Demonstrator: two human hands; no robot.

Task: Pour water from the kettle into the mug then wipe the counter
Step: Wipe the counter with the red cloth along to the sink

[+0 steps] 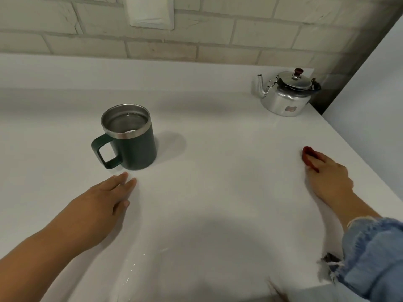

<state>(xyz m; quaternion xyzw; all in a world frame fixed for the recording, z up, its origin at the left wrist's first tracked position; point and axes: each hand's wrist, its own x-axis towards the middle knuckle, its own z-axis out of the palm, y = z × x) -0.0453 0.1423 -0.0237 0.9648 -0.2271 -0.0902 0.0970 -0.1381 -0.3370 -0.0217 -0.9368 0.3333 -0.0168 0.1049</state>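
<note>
Desk point(218, 131): white, smooth and matt, running back to a raised ledge under a wall point(218, 40) of pale painted brick. White plate point(150, 12) fixed high on that wall. Pale flat panel point(370, 94) stands beyond the desk's right edge, with a dark gap between it and the brick.

Kettle point(285, 94): polished metal, lid on, spout pointing left, upright in the far right corner, close to both the ledge and the right edge. Mug point(133, 144): dark green with a steel rim, upright left of centre, handle turned to the left, liquid visible inside. Kettle and mug stand well apart.

Left hand point(102, 201): grip slack, fingers straight and laid flat on the desk just in front of the mug, not touching it, holding nothing. Right hand point(329, 179): grip closed, fingers bent over a red cloth point(308, 156) and pressing it to the desk near the right edge; this hand is blurred. Frayed denim sleeve point(375, 258) covers that forearm.

Small droplets point(130, 273) lie on the near part of the desk. Broad bare surface lies between mug, kettle and cloth; the right edge runs diagonally just beside the right hand
</note>
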